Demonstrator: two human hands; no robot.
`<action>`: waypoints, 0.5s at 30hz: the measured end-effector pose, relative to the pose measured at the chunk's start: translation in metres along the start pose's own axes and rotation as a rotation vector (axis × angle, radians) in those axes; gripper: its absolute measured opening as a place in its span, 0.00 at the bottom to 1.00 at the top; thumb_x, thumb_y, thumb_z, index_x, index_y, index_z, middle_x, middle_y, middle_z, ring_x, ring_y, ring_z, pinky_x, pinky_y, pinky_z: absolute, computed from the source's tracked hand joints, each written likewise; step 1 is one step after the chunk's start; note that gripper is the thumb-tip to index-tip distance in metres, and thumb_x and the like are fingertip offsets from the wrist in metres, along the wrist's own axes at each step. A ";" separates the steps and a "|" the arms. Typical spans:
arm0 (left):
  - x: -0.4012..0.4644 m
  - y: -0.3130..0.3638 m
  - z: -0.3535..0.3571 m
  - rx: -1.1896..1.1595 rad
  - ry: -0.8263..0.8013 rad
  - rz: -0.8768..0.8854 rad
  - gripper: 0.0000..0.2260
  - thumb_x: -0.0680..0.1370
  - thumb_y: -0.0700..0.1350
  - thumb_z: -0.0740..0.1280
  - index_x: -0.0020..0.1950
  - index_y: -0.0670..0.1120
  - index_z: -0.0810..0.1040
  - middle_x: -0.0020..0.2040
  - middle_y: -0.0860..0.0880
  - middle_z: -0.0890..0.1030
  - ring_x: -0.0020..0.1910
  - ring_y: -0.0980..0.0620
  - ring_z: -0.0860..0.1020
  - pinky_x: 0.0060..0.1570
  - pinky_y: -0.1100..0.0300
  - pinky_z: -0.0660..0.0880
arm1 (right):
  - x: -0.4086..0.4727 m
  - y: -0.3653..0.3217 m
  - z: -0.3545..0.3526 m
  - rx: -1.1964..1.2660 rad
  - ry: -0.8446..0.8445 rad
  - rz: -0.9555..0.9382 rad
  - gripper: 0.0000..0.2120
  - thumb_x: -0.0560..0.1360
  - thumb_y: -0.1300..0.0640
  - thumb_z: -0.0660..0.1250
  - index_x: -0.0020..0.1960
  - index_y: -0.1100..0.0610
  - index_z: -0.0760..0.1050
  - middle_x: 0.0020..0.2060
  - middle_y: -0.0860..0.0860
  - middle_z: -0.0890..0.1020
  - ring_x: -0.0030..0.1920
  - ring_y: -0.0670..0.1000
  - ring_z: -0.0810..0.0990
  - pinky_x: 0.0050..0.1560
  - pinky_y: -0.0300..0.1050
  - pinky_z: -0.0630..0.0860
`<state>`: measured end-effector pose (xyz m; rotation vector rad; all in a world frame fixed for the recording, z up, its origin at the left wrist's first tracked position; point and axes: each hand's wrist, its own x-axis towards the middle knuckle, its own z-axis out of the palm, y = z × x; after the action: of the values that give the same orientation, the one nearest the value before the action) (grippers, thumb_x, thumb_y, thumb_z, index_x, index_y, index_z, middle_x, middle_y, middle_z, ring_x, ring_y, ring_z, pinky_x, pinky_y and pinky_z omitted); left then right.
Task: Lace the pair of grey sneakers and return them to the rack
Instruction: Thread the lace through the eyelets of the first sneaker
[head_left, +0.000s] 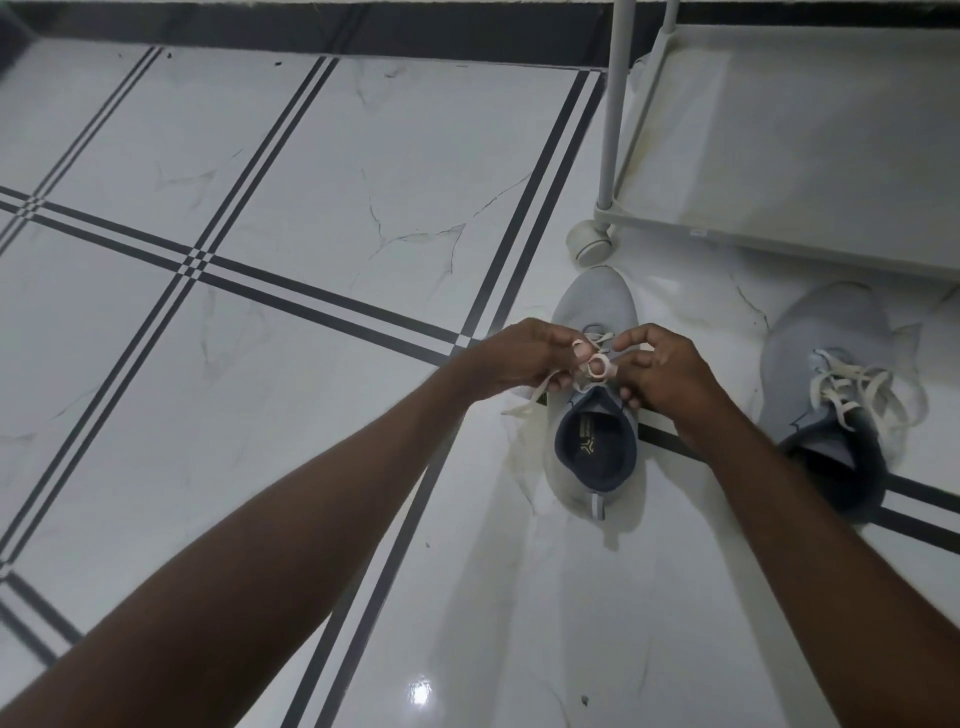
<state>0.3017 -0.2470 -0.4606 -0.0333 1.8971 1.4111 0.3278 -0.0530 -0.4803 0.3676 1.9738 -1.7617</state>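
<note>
A grey sneaker (597, 306) stands on the tiled floor, toe pointing away, its dark opening toward me. Both my hands meet over its tongue. My left hand (519, 358) pinches the white lace (597, 364), with a loose end trailing left of the shoe. My right hand (660, 369) holds the other part of the same lace, which forms a small loop between my fingers. The second grey sneaker (821, 332) sits to the right, its white lace lying in loose loops over the tongue.
A white rack (779, 156) on a caster wheel (589, 244) stands at the upper right, its low shelf just beyond both shoes. White marble floor with dark stripe lines stretches to the left. A dark wall base runs along the top.
</note>
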 end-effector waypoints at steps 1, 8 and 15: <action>0.001 0.003 -0.002 0.124 0.016 0.039 0.07 0.78 0.42 0.69 0.52 0.40 0.83 0.41 0.39 0.80 0.37 0.49 0.76 0.37 0.61 0.75 | 0.001 0.001 0.000 -0.001 0.006 0.002 0.09 0.73 0.66 0.72 0.49 0.58 0.76 0.29 0.53 0.80 0.24 0.47 0.73 0.26 0.38 0.72; 0.001 0.004 0.020 0.766 0.336 0.322 0.03 0.69 0.44 0.72 0.36 0.47 0.84 0.33 0.51 0.83 0.31 0.53 0.78 0.34 0.58 0.73 | 0.000 -0.001 -0.002 0.069 -0.029 0.019 0.10 0.74 0.69 0.70 0.55 0.65 0.76 0.34 0.59 0.81 0.26 0.50 0.76 0.28 0.41 0.77; 0.002 -0.001 0.040 0.910 0.551 0.325 0.07 0.71 0.46 0.70 0.43 0.43 0.78 0.42 0.45 0.82 0.41 0.44 0.79 0.37 0.54 0.70 | -0.001 -0.004 -0.005 0.049 -0.082 0.017 0.08 0.77 0.68 0.66 0.55 0.64 0.79 0.33 0.59 0.81 0.28 0.52 0.77 0.30 0.42 0.79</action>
<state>0.3225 -0.2137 -0.4666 0.3746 2.9581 0.6205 0.3258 -0.0490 -0.4759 0.3224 1.8687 -1.7882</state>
